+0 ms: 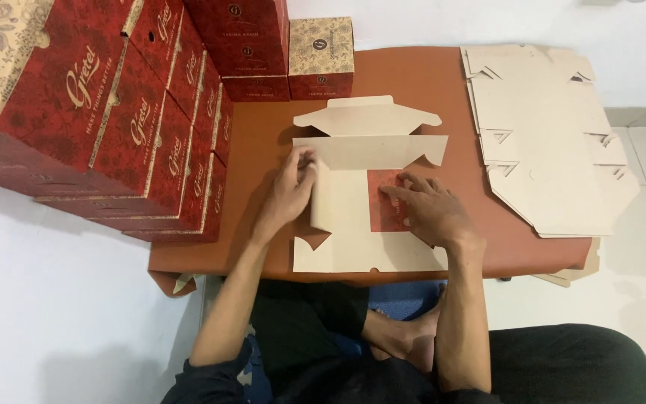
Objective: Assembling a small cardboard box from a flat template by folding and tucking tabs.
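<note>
A flat beige cardboard box blank (360,194) lies on the low brown table (413,82) in front of me. My left hand (291,187) grips the blank's left side flap and holds it folded upward. My right hand (428,209) presses down on the right side flap, which is folded inward and shows its red printed face (383,183). The blank's far flap with notched corners (368,116) lies flat toward the back.
Assembled red and beige boxes (99,112) are stacked along the left, with more at the back (263,45). A pile of unfolded beige blanks (547,142) overhangs the table's right end. My crossed legs (405,337) are under the front edge; white tiled floor surrounds.
</note>
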